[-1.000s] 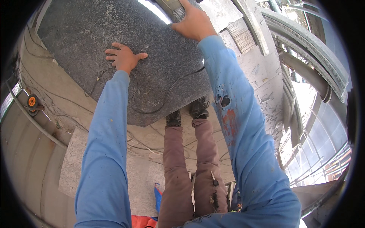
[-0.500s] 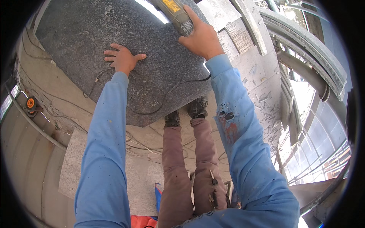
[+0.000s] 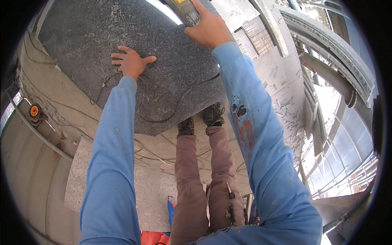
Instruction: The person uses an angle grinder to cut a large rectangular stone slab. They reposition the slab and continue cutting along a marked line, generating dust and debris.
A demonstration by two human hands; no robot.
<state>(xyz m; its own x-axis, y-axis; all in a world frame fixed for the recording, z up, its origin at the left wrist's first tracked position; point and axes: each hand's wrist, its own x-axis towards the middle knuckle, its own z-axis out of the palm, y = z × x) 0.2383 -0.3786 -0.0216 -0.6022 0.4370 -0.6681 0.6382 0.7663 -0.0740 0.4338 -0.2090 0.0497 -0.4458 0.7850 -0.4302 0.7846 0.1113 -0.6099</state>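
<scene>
looked down at a dark slab (image 3: 163, 61), mottled and slightly rough, with its far edge cut off by the top of the view. laid the left hand (image 3: 134, 63) palm down on the slab, about midway between the left and right edges, with the fingers spread wide and the thumb stretched toward the right. curled the right hand (image 3: 212, 30) around the near end of a tool (image 3: 186, 10), grey-green with a yellow patch, pinching it between thumb and fingers. held the tool over the far part of the slab, close to the right edge. could not make out any contact or gap between tool and slab, nor the far end of the tool, out of frame.

had a black cable (image 3: 157, 121) looped across the near corner of the slab, reaching up to the right sleeve (image 3: 247, 126) at the right edge. wore blue on both arms, torn and stained reddish on the right sleeve, with brown trousers (image 3: 191, 171) below. stood with dark shoes (image 3: 213, 116) at the near edge, partly hidden under the slab. had scraps (image 3: 281, 83) strewn past the right edge, and, well beyond the left edge, an orange-hubbed wheel (image 3: 35, 110).
</scene>
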